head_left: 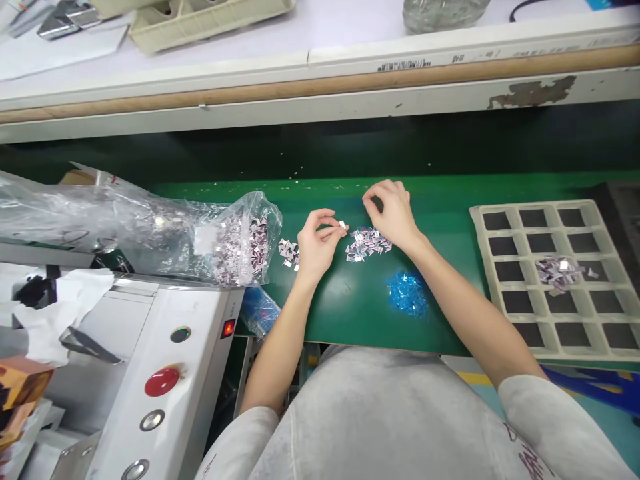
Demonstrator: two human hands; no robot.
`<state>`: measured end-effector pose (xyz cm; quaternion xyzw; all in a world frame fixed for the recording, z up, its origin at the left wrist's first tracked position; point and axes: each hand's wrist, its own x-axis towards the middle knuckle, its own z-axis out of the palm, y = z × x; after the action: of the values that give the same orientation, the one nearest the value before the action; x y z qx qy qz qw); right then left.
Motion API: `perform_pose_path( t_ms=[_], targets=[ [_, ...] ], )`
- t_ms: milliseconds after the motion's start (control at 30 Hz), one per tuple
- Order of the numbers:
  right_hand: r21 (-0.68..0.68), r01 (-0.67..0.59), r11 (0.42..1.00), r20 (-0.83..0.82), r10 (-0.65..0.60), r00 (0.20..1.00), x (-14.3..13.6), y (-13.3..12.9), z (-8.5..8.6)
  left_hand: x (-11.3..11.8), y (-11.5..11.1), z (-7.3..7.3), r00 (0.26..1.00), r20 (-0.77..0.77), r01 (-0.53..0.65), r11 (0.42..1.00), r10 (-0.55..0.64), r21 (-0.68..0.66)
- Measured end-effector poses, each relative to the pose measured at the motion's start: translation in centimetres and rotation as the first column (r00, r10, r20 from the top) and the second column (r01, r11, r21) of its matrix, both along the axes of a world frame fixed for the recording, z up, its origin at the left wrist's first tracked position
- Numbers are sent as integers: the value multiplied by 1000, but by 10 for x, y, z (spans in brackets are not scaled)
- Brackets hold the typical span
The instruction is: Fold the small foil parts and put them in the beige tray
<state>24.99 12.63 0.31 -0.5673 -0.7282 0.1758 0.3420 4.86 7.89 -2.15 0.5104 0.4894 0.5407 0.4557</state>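
Between thumb and fingertips, my left hand (320, 241) pinches a small whitish piece (342, 225). My right hand (391, 212) is raised just above a pile of small pinkish-silver pieces (367, 245), thumb and index fingertip together; anything between them is too small to make out. A smaller group of like pieces (289, 252) lies left of my left hand. Nearer my body sits a heap of blue pieces (407, 294). A clear plastic bag (245, 243) full of pinkish-silver pieces lies open on the left.
A compartmented cream tray (546, 268) holding some pieces stands on the right of the green table (345, 310). A white machine (185, 373) with buttons is at the lower left. A shelf edge (310, 100) crosses the far side.
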Motion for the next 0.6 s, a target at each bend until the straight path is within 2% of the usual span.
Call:
perform_pose_path(
  t_ms=[67,133,200,367,600],
  targets=[
    [-3,-159,987,-100,158,982,-4,-7,8,-1,-1,0,1000,-29,12,1000,-11,12],
    [-38,-306,951,-207,292,934,-9,-13,15,-1,-1,-1,999,-42,23,999,-22,26],
    [-71,-370,926,-268,340,902,-13,-18,20,-2,-2,-1,999,-48,28,999,-26,34],
    [-87,-374,923,-249,344,906,-18,-20,21,-1,-2,1,997,-67,32,999,-30,28],
    [-60,-381,923,-220,360,907,-19,-16,11,-1,-2,0,997,-76,30,999,-27,37]
  ],
)
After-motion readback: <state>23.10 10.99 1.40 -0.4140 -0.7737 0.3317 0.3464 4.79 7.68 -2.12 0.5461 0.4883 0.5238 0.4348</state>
